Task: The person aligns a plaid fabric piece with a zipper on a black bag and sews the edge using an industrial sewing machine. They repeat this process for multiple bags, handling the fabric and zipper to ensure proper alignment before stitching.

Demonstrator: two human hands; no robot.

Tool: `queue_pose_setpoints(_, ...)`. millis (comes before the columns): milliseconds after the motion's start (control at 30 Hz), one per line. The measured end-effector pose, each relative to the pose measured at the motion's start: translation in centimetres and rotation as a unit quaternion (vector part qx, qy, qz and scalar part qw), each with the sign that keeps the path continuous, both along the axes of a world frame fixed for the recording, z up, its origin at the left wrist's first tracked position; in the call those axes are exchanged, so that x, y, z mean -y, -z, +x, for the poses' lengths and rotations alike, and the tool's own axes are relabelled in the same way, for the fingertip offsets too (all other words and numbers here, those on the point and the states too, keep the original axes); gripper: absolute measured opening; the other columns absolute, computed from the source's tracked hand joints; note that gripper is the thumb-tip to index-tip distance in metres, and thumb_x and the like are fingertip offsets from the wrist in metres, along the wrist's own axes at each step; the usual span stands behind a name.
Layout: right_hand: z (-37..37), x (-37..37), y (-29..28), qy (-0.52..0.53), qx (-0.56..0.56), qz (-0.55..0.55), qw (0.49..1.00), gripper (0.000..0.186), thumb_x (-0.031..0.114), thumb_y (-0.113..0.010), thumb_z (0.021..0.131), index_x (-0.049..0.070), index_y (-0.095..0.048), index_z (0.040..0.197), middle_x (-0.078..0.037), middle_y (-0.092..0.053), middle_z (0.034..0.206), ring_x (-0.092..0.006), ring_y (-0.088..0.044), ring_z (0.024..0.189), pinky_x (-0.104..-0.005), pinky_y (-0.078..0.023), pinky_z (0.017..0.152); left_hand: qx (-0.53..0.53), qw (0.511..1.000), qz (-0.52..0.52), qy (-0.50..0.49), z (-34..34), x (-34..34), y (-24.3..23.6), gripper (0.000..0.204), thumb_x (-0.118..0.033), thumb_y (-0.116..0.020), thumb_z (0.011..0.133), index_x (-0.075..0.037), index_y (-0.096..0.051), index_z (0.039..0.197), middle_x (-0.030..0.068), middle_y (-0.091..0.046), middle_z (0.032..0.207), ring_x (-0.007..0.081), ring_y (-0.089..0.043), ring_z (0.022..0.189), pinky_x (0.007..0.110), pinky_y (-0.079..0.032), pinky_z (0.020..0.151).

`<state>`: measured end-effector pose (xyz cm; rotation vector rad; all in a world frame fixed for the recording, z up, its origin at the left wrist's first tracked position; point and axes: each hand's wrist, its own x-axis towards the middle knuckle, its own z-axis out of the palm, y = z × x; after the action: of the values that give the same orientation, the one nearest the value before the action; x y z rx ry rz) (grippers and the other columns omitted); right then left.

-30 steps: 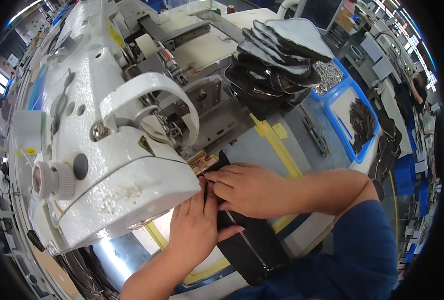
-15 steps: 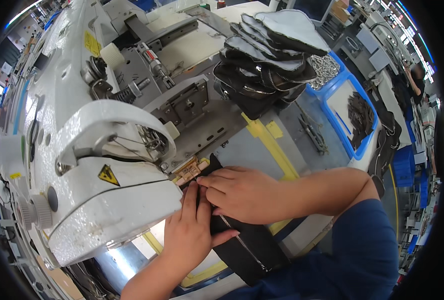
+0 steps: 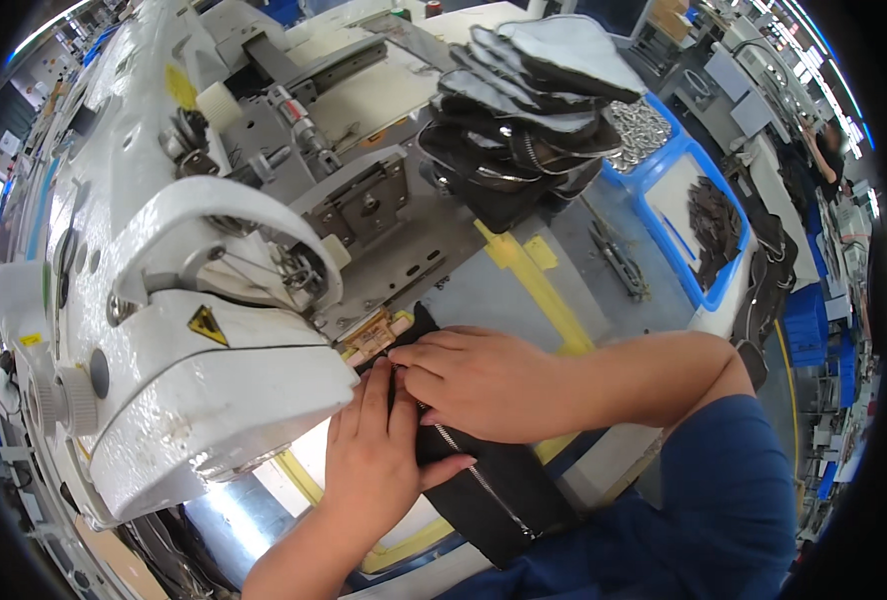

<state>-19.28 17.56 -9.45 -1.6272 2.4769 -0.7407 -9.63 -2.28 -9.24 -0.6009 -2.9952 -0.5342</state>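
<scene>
A black fabric piece (image 3: 494, 495) with a silver zipper running along its length lies flat on the bed of the white sewing machine (image 3: 164, 330). Its far end sits at the machine's head, just beside a small tan guide, probably under the presser foot, though that spot is hidden. The near end hangs toward the table's front edge, away from the machine.

Both hands flat on black zippered fabric piece (image 3: 484, 480), left hand (image 3: 374, 455), right hand (image 3: 484, 380), beside white sewing machine (image 3: 164, 330), stacked dark pieces (image 3: 534, 100) behind
</scene>
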Motion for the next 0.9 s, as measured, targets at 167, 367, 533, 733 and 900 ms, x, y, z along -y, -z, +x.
queue_pose_setpoints(167,-1.2,-0.7,-0.6,-0.008,0.070,0.012,0.997,0.046,0.031,-0.076,0.092,-0.003,-0.062,0.120,-0.020,-0.065,0.133,-0.0370,-0.063,0.121,-0.0450,-0.051,0.106,-0.030,0.999,-0.017,0.008,0.1,-0.2,0.6,0.108,-0.071,-0.082,0.071,0.011,-0.058,0.137,0.0332,-0.054,0.144,0.0502,-0.056,0.128,0.058,-0.045,0.109)
queue_pose_setpoints(367,-3.3,-7.7,-6.8,0.220,0.014,0.013,0.975,0.026,0.028,-0.075,0.092,0.004,-0.070,0.101,-0.015,-0.071,0.109,-0.0364,-0.069,0.100,-0.0452,-0.057,0.090,-0.062,0.998,-0.004,0.019,0.1,-0.3,0.6,0.096,-0.056,-0.085,0.077,0.012,-0.057,0.139,0.0334,-0.055,0.142,0.0537,-0.051,0.133,0.061,-0.042,0.113)
queue_pose_setpoints(533,-10.6,-21.1,-7.0,0.525,-0.044,0.032,0.849,0.019,0.023,-0.074,0.089,0.007,-0.080,0.097,-0.018,-0.077,0.093,-0.0353,-0.075,0.089,-0.0445,-0.059,0.083,-0.066,0.998,0.016,0.003,0.5,-0.7,-0.2,0.090,-0.048,-0.086,0.082,0.010,-0.054,0.143,0.0323,-0.053,0.147,0.0510,-0.051,0.135,0.057,-0.040,0.117)
queue_pose_setpoints(733,-14.2,-39.2,-1.0,0.587,-0.016,0.222,0.779,0.025,0.023,-0.086,0.077,0.007,-0.080,0.096,-0.017,-0.078,0.099,-0.0335,-0.075,0.097,-0.0436,-0.059,0.087,-0.082,0.996,0.011,0.020,0.5,0.1,2.6,0.098,-0.056,-0.085,0.078,0.013,-0.055,0.140,0.0341,-0.052,0.144,0.0544,-0.048,0.137,0.061,-0.040,0.115)
queue_pose_setpoints(900,-14.4,-39.7,0.3,0.602,0.017,0.218,0.768,0.030,0.019,-0.090,0.070,0.006,-0.078,0.094,-0.015,-0.078,0.096,-0.0324,-0.075,0.095,-0.0429,-0.058,0.086,-0.075,0.997,0.009,0.009,0.5,0.0,2.4,0.094,-0.052,-0.086,0.077,0.012,-0.056,0.139,0.0326,-0.052,0.145,0.0533,-0.048,0.137,0.060,-0.040,0.115)
